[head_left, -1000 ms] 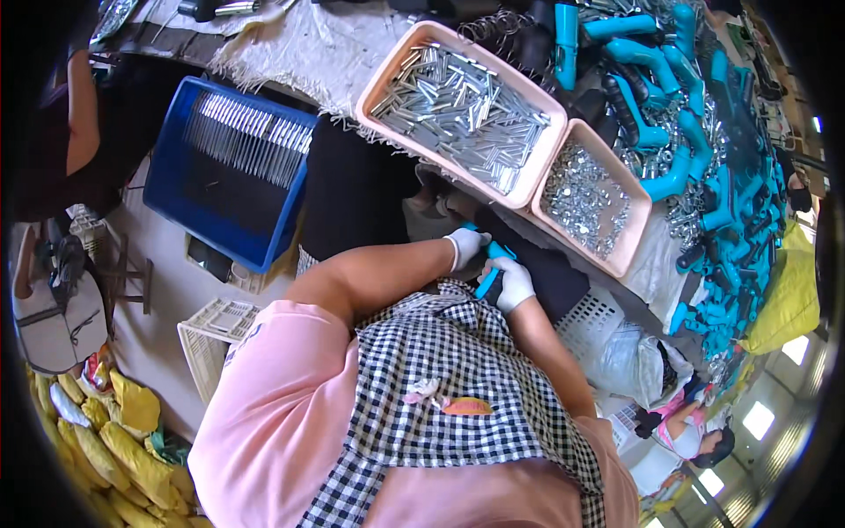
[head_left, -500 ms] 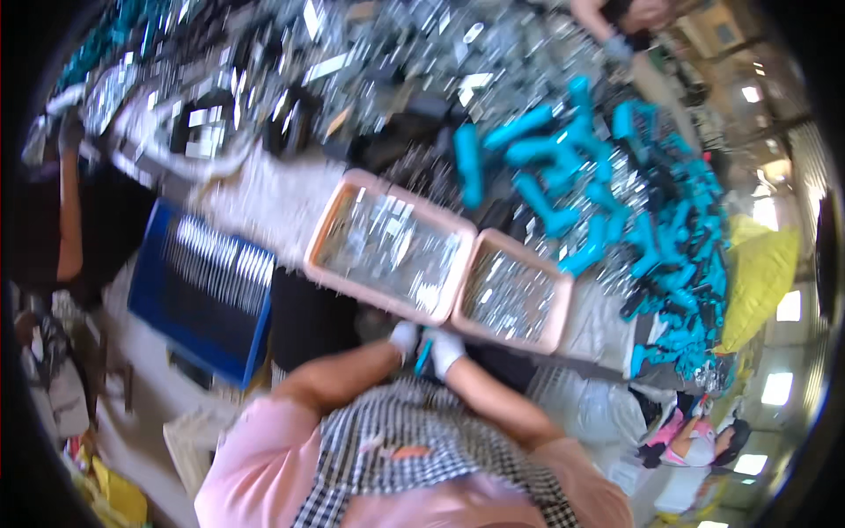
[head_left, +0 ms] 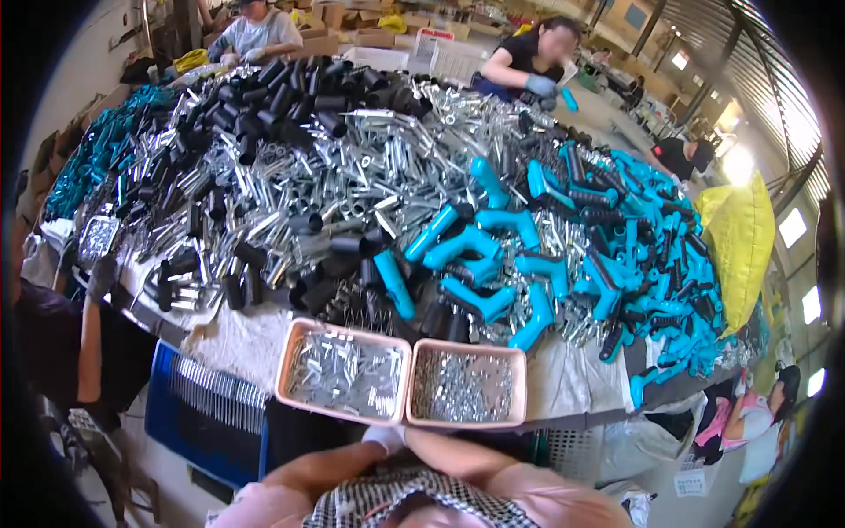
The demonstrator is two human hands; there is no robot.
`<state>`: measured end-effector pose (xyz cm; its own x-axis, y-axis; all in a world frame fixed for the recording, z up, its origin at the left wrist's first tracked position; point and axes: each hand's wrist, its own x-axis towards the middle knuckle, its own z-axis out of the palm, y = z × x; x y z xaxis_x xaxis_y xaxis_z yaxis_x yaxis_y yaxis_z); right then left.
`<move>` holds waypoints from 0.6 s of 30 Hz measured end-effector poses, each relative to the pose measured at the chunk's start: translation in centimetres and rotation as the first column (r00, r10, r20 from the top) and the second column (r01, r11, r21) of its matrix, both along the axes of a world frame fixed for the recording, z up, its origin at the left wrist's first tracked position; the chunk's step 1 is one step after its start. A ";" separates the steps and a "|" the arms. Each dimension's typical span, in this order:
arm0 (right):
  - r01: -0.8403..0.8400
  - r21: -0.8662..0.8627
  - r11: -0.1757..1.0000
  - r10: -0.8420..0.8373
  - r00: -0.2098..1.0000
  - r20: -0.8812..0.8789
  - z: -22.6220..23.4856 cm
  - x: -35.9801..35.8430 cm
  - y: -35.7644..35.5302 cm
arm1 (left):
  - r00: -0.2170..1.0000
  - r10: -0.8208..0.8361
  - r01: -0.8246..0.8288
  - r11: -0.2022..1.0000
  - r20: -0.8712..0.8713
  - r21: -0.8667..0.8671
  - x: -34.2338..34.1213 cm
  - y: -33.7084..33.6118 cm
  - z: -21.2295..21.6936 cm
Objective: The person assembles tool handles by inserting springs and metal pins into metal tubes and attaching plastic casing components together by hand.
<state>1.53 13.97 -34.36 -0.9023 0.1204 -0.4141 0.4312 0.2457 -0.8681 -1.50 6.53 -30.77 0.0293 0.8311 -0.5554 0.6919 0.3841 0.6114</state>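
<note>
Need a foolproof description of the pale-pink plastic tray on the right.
Find the big cloth-covered table heaped with silver, black and turquoise parts. At its near edge, go to the pale-pink rectangular plastic tray on the right. It holds tiny silver metal pieces; the similar tray on its left holds longer silver rods.

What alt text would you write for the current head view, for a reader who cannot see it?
A person's white-gloved hands, close together and partly hidden, are at the near edge of a cloth-covered table heaped with metal, black and turquoise parts. On this edge sit a pink tray of metal pins and a second tray of smaller metal pieces.
</note>
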 end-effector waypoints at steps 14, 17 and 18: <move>-0.550 0.171 0.817 0.576 0.787 -0.222 0.3 -2.1 1.9 | 0.970 -0.137 0.155 0.985 0.199 -0.080 -0.4 2.7 5.4; -0.675 0.271 0.686 0.728 0.631 -0.270 1.0 -1.1 2.3 | 0.979 0.203 -0.204 0.970 0.021 0.134 0.3 0.0 2.2; -0.706 0.272 0.654 0.755 0.591 -0.283 0.0 0.0 0.5 | 0.975 0.219 -0.217 0.974 0.023 -0.065 -0.1 0.6 4.1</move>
